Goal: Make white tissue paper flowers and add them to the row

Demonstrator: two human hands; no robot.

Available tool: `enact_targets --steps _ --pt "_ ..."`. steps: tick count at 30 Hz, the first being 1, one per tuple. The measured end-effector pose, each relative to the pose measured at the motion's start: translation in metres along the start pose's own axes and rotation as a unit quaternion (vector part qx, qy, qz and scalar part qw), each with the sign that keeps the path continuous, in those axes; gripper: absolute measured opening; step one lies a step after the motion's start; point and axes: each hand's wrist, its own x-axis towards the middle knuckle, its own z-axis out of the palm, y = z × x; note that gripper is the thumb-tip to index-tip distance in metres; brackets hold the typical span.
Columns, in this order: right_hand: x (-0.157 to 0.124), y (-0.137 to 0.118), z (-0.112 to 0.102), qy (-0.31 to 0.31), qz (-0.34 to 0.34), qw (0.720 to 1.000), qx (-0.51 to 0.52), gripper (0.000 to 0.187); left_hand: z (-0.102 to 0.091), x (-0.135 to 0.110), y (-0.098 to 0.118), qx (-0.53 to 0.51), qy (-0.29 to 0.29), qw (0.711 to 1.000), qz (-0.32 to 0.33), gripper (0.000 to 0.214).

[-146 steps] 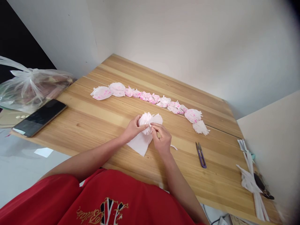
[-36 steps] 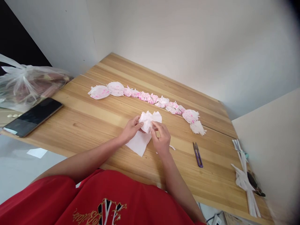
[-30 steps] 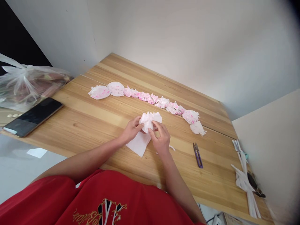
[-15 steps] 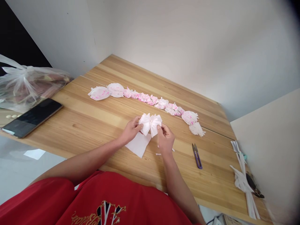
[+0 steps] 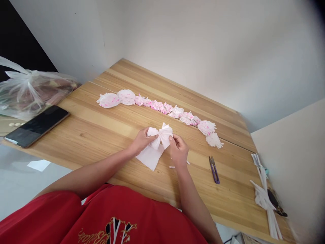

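Red garment (image 5: 142,217): worn, at six o'clock from the white bow (image 5: 164,134), twelve lying away from the wearer; gold, black and white embroidery on the front.

Pale scraps (image 5: 172,167): small, narrow; lay on the wooden table (image 5: 106,135) at about five o'clock, close by the right forearm.

White sheet (image 5: 151,157): one, thin, flat, angular; lay at seven o'clock, its far part hidden behind the bow.

Left hand (image 5: 142,140): bare, at nine o'clock; partly closed, thumb laid across the near face of the bow toward its centre, fingers curled behind; had hold of the left lobe.

Right hand (image 5: 179,148): bare, at four o'clock; thumb and bent fingers pinched together on the outer edge of the right lobe.

White bow: one, thin pleated material, gathered at the middle into two fanned lobes; held between both hands in front of the wearer. Contact with the table could not be told.

Snips (image 5: 214,171): one pair, purple handles, blades slightly parted, tips toward twelve; lay at four o'clock, well apart from the right hand.

White strips (image 5: 264,199): one bundle, bound about the middle; four o'clock, farther out than the snips. Dark object (image 5: 275,202) beside it, unidentified.

Mobile phone (image 5: 38,126): one, screen up and dark; nine o'clock.

Ruffled pieces (image 5: 158,105): pink and white, in a row from ten o'clock through twelve to three; larger, paler at both ends.

Clear plastic bag (image 5: 35,89): tied, contents indistinct; ten o'clock, just beyond the phone.

Pale wall (image 5: 190,44): twelve o'clock, behind the table.
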Motion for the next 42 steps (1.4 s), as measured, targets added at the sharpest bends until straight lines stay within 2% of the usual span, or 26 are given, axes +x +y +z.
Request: enact_targets --steps 4,8,11,14,17,19,21,23,26,28,31,33,42 --pt "0.002 -0.002 -0.002 0.017 0.006 1.000 0.008 0.029 0.000 0.000 0.001 -0.008 0.001 1.000 0.003 0.032" --pt "-0.003 -0.005 -0.003 -0.018 -0.088 0.994 -0.069 0.031 0.000 -0.002 0.003 0.048 -0.001 0.998 0.028 0.028" --pt "-0.005 -0.006 -0.002 -0.016 -0.135 0.982 -0.134 0.020 0.001 -0.003 0.004 0.120 -0.007 0.991 0.056 0.024" --pt "-0.004 -0.005 -0.001 0.011 -0.093 0.989 -0.116 0.022 0.001 -0.003 0.004 0.117 -0.018 0.992 0.053 0.024" --pt "-0.001 -0.004 -0.002 0.027 -0.032 0.997 -0.062 0.026 0.000 -0.002 0.003 0.040 -0.024 0.999 0.018 0.028" --pt "-0.002 -0.005 -0.004 0.041 -0.034 0.997 -0.051 0.027 0.000 -0.001 0.003 -0.011 -0.023 1.000 0.002 0.029" --pt "-0.004 -0.007 -0.006 0.066 -0.088 0.991 -0.080 0.024 0.000 -0.002 0.005 -0.037 -0.017 0.999 -0.002 0.028" --pt "-0.008 -0.008 -0.009 0.080 -0.181 0.972 -0.129 0.019 0.001 -0.002 0.007 -0.040 -0.008 0.999 0.004 0.027" --pt "-0.013 -0.009 -0.011 0.041 -0.301 0.932 -0.198 0.013 0.001 -0.003 0.008 -0.021 -0.007 1.000 0.016 0.025" --pt "-0.012 -0.009 -0.009 -0.010 -0.334 0.911 -0.240 0.015 0.000 -0.004 0.009 -0.001 -0.016 1.000 0.022 0.023" --pt "-0.008 -0.009 -0.005 -0.070 -0.336 0.894 -0.288 0.019 0.000 -0.004 0.009 0.010 -0.035 0.999 0.037 0.021" --pt "-0.006 -0.008 -0.003 -0.087 -0.331 0.890 -0.300 0.023 -0.001 -0.005 0.010 0.006 -0.049 0.998 0.048 0.024" --pt "-0.004 -0.002 -0.001 -0.082 -0.316 0.901 -0.287 0.036 -0.002 -0.005 0.003 -0.040 -0.078 0.996 0.030 0.050"
